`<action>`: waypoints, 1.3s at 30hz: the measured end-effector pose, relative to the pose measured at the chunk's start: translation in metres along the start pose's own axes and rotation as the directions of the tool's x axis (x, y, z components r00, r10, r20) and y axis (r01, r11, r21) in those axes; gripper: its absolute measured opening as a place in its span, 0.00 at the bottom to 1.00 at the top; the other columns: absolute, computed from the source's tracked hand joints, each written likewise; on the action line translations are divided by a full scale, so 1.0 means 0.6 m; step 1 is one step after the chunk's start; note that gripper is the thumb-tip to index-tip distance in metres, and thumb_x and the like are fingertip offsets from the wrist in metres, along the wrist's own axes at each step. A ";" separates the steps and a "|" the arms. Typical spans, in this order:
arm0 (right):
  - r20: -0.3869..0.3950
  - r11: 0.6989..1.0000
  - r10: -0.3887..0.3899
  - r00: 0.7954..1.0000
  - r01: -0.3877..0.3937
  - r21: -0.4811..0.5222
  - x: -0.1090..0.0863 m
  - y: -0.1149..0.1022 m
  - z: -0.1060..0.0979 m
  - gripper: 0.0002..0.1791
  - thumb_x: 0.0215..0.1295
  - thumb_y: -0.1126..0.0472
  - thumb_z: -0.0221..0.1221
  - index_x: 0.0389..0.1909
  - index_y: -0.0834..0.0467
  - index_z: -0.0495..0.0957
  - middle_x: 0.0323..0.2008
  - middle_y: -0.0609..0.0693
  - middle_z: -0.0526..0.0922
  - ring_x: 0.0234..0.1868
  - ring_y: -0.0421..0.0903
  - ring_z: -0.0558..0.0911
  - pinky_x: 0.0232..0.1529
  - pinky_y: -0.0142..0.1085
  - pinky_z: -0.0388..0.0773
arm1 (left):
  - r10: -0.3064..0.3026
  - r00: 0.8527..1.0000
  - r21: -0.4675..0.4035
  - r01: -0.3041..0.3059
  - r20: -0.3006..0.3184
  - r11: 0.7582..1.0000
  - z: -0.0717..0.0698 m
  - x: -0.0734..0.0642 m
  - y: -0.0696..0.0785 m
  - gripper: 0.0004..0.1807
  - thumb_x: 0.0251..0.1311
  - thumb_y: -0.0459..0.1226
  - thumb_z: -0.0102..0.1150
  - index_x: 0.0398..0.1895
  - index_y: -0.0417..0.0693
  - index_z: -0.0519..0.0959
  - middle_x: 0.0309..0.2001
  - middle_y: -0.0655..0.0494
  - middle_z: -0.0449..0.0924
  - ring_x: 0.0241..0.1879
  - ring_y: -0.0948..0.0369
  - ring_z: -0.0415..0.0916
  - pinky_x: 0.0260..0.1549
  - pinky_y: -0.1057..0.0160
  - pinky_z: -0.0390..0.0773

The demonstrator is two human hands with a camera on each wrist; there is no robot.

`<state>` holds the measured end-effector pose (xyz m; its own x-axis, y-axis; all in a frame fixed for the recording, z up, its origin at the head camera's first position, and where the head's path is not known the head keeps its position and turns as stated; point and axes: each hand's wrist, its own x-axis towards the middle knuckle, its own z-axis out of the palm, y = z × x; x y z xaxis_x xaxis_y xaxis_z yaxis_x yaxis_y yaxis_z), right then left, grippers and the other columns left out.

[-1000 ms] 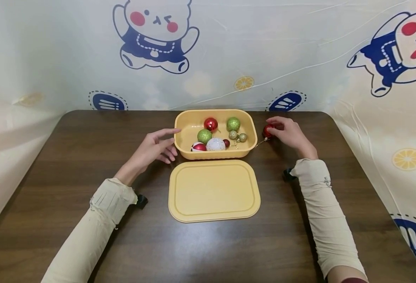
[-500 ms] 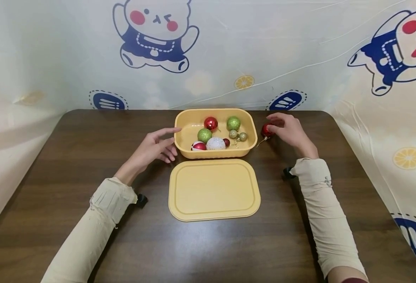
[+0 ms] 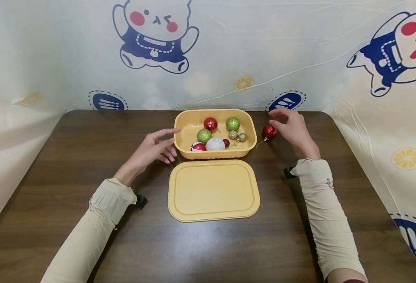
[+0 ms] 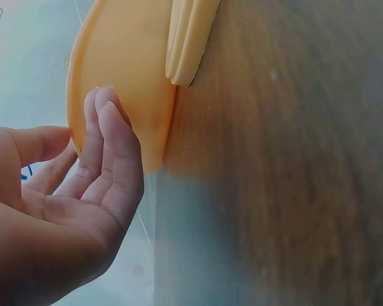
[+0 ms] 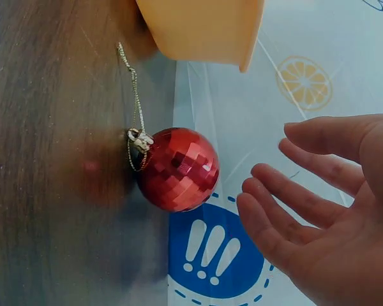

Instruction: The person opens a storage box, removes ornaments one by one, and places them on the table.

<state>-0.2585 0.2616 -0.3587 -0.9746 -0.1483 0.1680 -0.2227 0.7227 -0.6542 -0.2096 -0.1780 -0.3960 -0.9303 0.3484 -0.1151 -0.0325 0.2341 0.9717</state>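
Note:
A yellow box (image 3: 215, 155) holds several Christmas baubles: red, green, white speckled, red-and-white and small gold ones. At its left end my left hand (image 3: 154, 147) touches the rim with loosely bent fingers, and the left wrist view shows this hand (image 4: 83, 204) against the box wall (image 4: 124, 57). A faceted red bauble (image 3: 269, 131) with a gold cord lies on the table right of the box. Just above and beside it hovers my right hand (image 3: 293, 129), holding nothing. In the right wrist view a gap separates the red bauble (image 5: 180, 169) from my fingertips (image 5: 250, 204).
A flat yellow lid (image 3: 214, 190) lies on the dark wooden table (image 3: 208, 251) in front of the box. Behind the table hangs a pale printed sheet (image 3: 222, 47), which also runs along both sides.
My right hand has let go of the red bauble and lifted slightly away from it. The bauble stays on the table. My left hand remains at the box.

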 end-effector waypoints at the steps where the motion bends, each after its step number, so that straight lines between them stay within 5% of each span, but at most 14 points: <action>1: -0.007 1.000 -0.001 1.000 0.001 0.003 -0.001 -0.001 -0.001 0.16 0.71 0.63 0.59 0.56 0.61 0.78 0.54 0.61 0.81 0.54 0.55 0.78 0.56 0.51 0.75 | -0.001 1.000 -0.002 0.001 0.001 1.000 0.000 0.000 0.000 0.25 0.75 0.40 0.50 0.73 0.51 0.66 0.32 0.39 0.81 0.27 0.50 0.82 0.29 0.55 0.85; 27: -0.031 0.995 -0.092 0.995 0.093 0.026 -0.013 -0.054 0.002 0.17 0.70 0.62 0.61 0.57 0.62 0.78 0.53 0.57 0.82 0.52 0.50 0.80 0.57 0.48 0.78 | -0.012 1.000 -0.013 0.012 0.016 1.000 -0.001 0.000 -0.003 0.26 0.76 0.41 0.49 0.74 0.53 0.65 0.33 0.38 0.81 0.27 0.50 0.82 0.30 0.52 0.85; 39: 0.068 0.982 -0.185 0.980 0.181 0.055 -0.023 -0.113 0.048 0.16 0.67 0.66 0.62 0.55 0.64 0.79 0.51 0.59 0.82 0.50 0.53 0.82 0.54 0.49 0.80 | -0.027 0.999 -0.030 0.028 0.023 0.999 0.003 0.000 0.002 0.26 0.75 0.39 0.49 0.75 0.53 0.63 0.33 0.40 0.82 0.28 0.52 0.82 0.30 0.54 0.85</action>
<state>-0.2304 0.1949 -0.3379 -0.9161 -0.3245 0.2355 -0.3964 0.6454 -0.6529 -0.2088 -0.1765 -0.3951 -0.9204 0.3625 -0.1461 -0.0692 0.2167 0.9738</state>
